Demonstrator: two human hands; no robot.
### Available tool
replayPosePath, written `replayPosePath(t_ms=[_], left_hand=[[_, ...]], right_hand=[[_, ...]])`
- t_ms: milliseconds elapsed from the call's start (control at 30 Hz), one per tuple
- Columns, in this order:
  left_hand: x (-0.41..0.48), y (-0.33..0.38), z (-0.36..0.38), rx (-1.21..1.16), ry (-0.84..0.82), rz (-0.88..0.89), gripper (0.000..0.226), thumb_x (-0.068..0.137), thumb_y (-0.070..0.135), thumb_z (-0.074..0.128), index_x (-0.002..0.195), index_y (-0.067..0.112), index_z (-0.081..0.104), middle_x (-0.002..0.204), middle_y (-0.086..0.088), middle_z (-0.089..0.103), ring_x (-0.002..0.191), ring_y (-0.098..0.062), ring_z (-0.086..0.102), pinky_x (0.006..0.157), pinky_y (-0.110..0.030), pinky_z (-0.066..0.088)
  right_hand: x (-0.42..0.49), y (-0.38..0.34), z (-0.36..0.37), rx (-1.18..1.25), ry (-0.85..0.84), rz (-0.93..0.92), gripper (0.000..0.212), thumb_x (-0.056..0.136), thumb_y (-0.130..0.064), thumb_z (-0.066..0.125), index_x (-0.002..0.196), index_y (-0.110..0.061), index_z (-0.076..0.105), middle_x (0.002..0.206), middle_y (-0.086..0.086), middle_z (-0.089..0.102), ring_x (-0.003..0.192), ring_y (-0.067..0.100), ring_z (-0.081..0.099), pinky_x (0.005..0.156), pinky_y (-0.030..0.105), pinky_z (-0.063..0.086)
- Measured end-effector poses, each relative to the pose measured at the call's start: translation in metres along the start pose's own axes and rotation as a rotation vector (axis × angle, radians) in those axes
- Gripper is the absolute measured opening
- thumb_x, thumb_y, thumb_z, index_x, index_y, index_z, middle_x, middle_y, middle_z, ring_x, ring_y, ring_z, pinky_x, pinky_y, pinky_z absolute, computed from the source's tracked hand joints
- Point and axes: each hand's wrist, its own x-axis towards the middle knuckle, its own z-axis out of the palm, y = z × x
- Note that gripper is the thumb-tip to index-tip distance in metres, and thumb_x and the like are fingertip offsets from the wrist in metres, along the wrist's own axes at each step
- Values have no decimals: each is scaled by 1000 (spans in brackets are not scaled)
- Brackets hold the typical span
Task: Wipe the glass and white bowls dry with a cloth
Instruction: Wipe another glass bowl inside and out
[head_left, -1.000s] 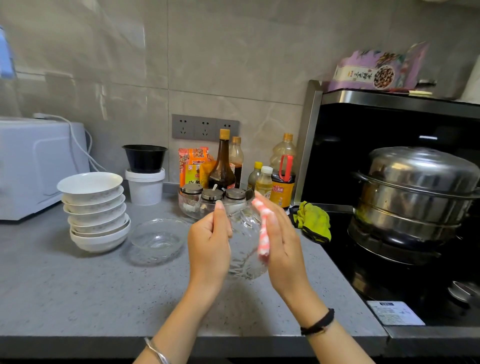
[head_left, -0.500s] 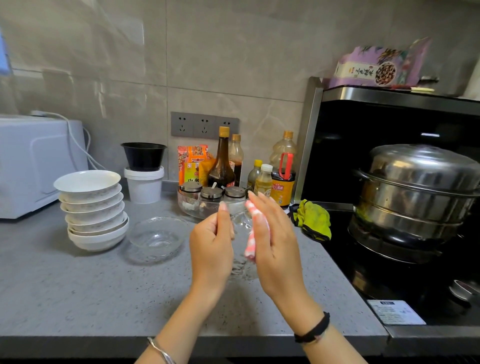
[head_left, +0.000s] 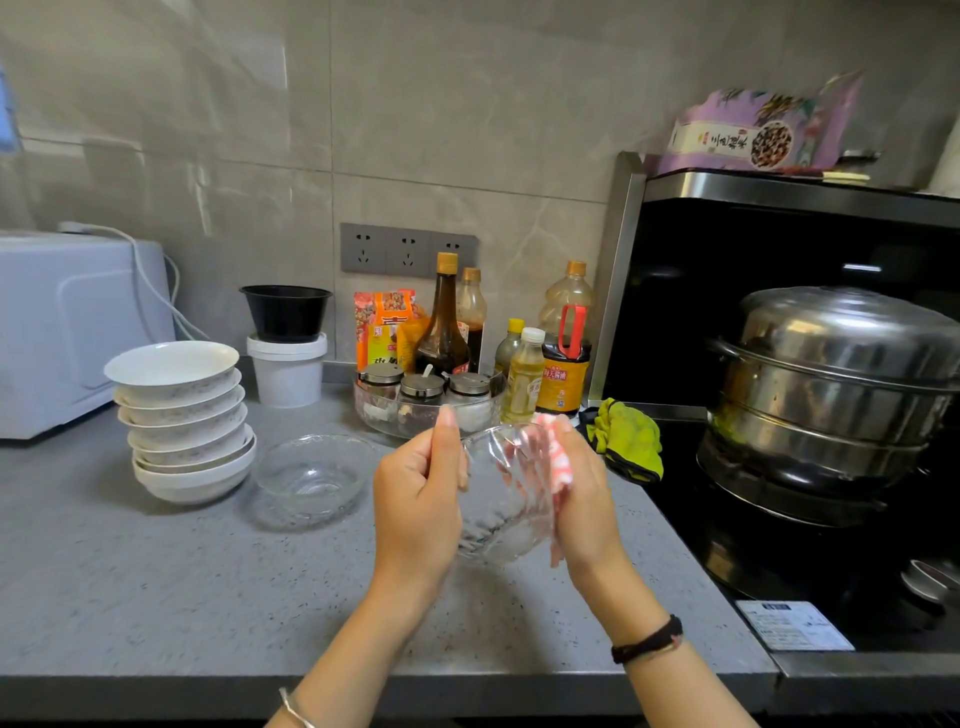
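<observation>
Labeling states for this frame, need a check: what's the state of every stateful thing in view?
held glass bowl: lifted off the counter, tipped, between both hands.
left hand: grips the bowl's rim.
right hand: holds the pink-and-white cloth against the bowl.
pink-and-white cloth: bunched, pressed on the glass.
second glass bowl: upright on the counter, empty.
white bowls: stacked upright.
steamer pot: lid on.
yellow-green rag: crumpled at the stove edge.

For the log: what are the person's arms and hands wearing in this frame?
No sleeves in view, no gloves on the left hand or right hand. A thin silver bangle sits on the left wrist, a black band on the right.
</observation>
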Motion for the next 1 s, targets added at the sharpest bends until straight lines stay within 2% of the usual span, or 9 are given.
replayPosePath(t_ms=[67,133,267,333,600,733,800,900,1000], left_hand=[[1,1,0,-68,16,-36,53,99,28,41,48,16,34,43,10,29,43,-4,26,45,-14,27],[2,2,1,-158,39,-74,53,95,35,42,44,23,33,44,8,28,45,-6,26,47,-15,28],[2,1,4,-217,23,-102,53,94,37,41,44,24,31,45,6,26,46,-6,25,48,-16,28],[3,-1,3,-171,-37,-104,50,94,38,39,48,19,32,46,7,27,46,-5,26,47,-14,28],[20,2,-8,55,-306,-42,57,98,37,38,47,22,57,46,0,47,44,-7,43,56,-10,41],[16,8,-2,14,-257,-28,58,95,37,39,42,12,39,38,6,33,39,-6,32,71,-6,43],[12,8,0,8,-179,-43,57,95,36,40,42,17,33,38,8,28,39,-5,27,56,-13,39],[5,3,6,7,-70,-67,57,98,32,41,44,15,33,38,9,26,38,-5,24,42,-16,24],[2,0,12,-11,-6,-70,56,99,31,41,46,15,46,37,6,39,37,-5,36,40,-17,30]], right_hand=[[0,0,-2,93,-3,96,43,103,-32,34,116,-2,63,104,7,70,100,17,66,87,30,55],[-3,-1,-2,195,21,158,41,103,-32,33,111,-8,65,96,3,73,93,15,69,78,28,55],[-7,-4,0,401,84,212,52,101,-26,35,62,-21,68,59,-4,65,56,7,64,55,21,49],[-6,-7,0,456,130,243,55,97,-23,40,45,-22,61,52,-4,58,49,11,59,55,25,45],[2,-18,-10,162,182,209,50,89,-28,54,39,-21,59,51,2,56,55,21,53,68,35,40],[4,-24,-8,-6,109,123,46,88,-40,55,54,-13,67,62,22,59,65,36,55,70,39,45],[3,-22,-7,-77,64,50,52,90,-45,48,79,1,70,81,28,65,78,44,61,74,43,51],[-9,-15,2,-287,33,-211,39,100,-43,37,102,-20,68,104,4,68,85,19,63,67,32,53],[-23,-10,16,-813,66,-618,41,101,-44,25,130,-36,52,136,-16,51,131,2,40,108,29,33]])
